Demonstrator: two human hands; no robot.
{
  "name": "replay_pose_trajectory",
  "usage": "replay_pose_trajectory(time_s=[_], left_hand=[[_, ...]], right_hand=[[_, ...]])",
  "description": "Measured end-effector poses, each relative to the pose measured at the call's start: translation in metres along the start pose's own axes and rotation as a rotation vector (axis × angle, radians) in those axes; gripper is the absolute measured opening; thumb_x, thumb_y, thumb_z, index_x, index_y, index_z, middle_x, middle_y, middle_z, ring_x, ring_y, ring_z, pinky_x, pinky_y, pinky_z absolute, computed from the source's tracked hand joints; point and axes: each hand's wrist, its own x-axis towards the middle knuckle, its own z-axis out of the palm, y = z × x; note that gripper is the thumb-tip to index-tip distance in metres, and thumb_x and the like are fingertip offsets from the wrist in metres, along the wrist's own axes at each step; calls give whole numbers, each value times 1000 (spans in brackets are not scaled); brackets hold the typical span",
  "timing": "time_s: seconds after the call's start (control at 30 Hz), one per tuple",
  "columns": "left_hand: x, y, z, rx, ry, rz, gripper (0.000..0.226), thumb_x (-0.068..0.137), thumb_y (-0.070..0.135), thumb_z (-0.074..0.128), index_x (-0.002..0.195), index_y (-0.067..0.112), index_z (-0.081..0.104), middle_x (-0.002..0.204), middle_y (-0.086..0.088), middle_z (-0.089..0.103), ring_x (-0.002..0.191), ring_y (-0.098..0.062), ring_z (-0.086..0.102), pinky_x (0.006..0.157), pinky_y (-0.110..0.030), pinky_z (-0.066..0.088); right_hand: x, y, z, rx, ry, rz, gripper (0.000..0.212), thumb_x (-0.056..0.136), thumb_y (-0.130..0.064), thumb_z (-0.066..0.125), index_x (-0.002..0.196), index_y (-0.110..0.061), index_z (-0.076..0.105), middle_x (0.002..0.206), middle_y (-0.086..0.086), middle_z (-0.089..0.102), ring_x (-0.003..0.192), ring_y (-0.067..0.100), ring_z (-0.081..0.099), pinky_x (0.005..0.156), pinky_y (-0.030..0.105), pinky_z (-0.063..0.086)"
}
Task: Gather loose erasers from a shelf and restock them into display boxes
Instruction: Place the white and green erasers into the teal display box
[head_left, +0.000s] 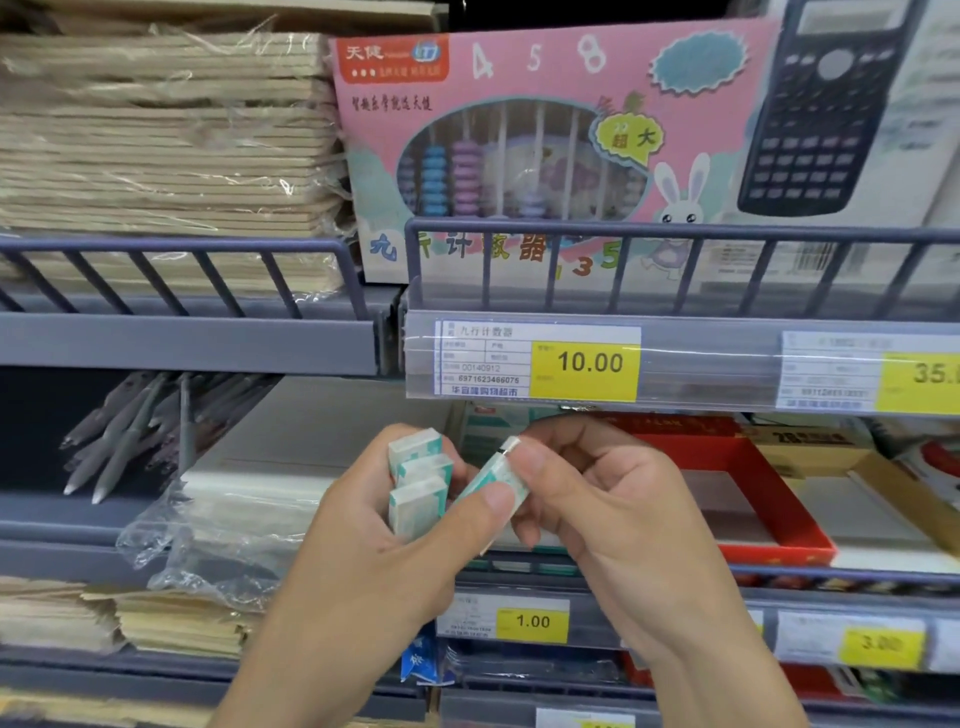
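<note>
My left hand (363, 545) grips a small stack of three white-and-teal wrapped erasers (418, 483), held upright against the fingers. A further eraser (498, 475) lies tilted between both hands; my right hand (597, 499) pinches its upper end with fingertips while my left thumb presses its lower side. Both hands hover in front of the middle shelf. Behind them stands a teal-and-white display box (488, 428), mostly hidden by my fingers.
A red open box (769, 499) sits right of the hands, a tan box (831, 452) beyond it. Grey pens (130, 431) and crumpled plastic wrap (197, 540) lie to the left. Above, a grey railed shelf (675, 234) holds a pink abacus box (545, 130) and a calculator box.
</note>
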Motion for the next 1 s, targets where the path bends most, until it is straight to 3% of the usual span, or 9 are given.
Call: replay_pose_trajectory(time_s=[0.17,0.33,0.43,0.53,0.63,0.73,0.87,0.93,1.0], left_hand=[[1,-4,3,-72,88,-15,38,66,46,89,80,24,61,54,0,40,41,-15,25,40,-18,26],[2,-7,6,-69,101,-44,41,65,46,88,85,20,62,56,-1,39,43,-15,24,39,-19,26],[3,-9,2,-136,146,-93,37,65,36,86,90,19,64,59,-1,36,46,-15,25,38,-20,26],[4,-7,-6,-202,113,-134,29,68,19,79,92,18,62,64,-1,39,46,-14,25,37,-20,27],[5,-5,-10,-238,93,-107,25,67,7,69,88,20,63,74,-2,48,50,-12,29,38,-19,29],[6,-8,-13,-298,94,-101,29,71,-1,60,89,20,67,81,0,55,56,-10,38,42,-19,35],[10,-11,-18,-346,68,-112,34,67,-5,55,87,19,67,81,-3,54,66,-12,44,46,-23,40],[11,-13,-21,-343,66,-137,32,68,-4,57,89,19,67,81,-3,56,67,-13,47,49,-26,41],[11,-14,-23,-311,79,-159,25,73,3,64,93,18,67,83,-4,59,65,-13,50,54,-27,43]], right_hand=[[-6,-1,-6,21,-83,47,31,80,-31,79,104,-12,75,95,10,73,68,25,55,63,29,50],[-4,3,-7,59,-24,17,13,90,-20,67,98,-15,76,101,19,74,82,27,69,69,31,55],[0,3,-14,-20,81,16,18,89,-19,60,98,-21,75,101,10,75,81,30,72,65,37,55],[2,-2,-26,-307,203,-2,20,89,-34,59,103,-28,72,82,5,73,69,22,72,63,45,50],[6,-5,-35,-507,293,37,32,83,-54,64,94,-25,69,61,8,65,53,17,58,62,50,50],[10,-9,-39,-559,313,121,10,89,-39,69,97,-35,72,58,3,63,51,19,51,60,43,47],[12,-17,-40,-857,179,237,23,92,-28,67,109,-43,67,45,-8,49,36,8,41,44,19,36],[15,-20,-37,-1071,138,218,23,94,-30,64,111,-45,62,53,-10,51,39,3,46,43,15,35],[18,-22,-35,-1272,89,202,24,95,-35,61,117,-47,56,84,-12,61,63,0,54,63,22,44]])
